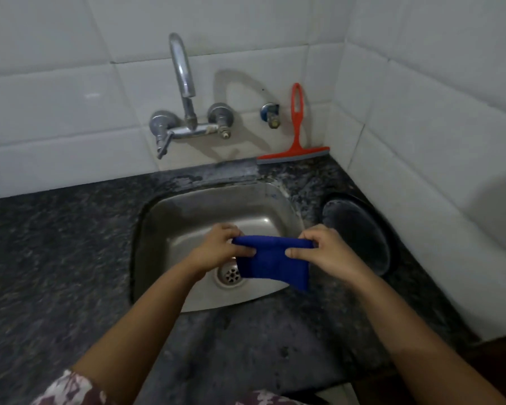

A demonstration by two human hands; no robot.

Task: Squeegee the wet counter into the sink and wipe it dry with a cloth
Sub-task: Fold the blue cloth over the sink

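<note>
Chrome tap (184,83) on white tiles (70,112); dark round plate (357,229).

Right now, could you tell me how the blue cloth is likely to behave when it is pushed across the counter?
The blue cloth is probably floppy: it hangs limp below where the left hand and right hand pinch it. It looks light and thin, so it may bunch rather than slide flat. It should drag on the counter, not slip.

My fingers (247,251) feel soft blue cloth (273,260). The sink (187,217) is dull metal, the counter (56,244) speckled stone, the far wall tiles (70,97) shiny, the squeegee (296,133) smooth plastic.
</note>
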